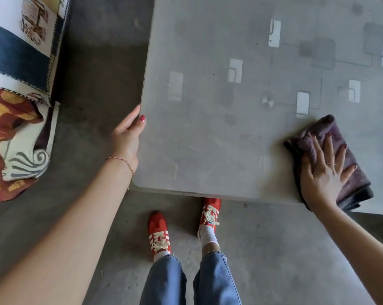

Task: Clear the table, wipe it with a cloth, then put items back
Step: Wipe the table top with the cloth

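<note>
At the bench's (208, 139) near right edge, I saw my right hand (324, 172) pressed flat, fingers spread, on the purple cloth (340, 155); I judged it soft, light and apt to bunch, best held under the palm. My left hand (128, 133) gripped the bench's left edge. Far side of the bench was cut off; cleared items were out of sight.
</note>
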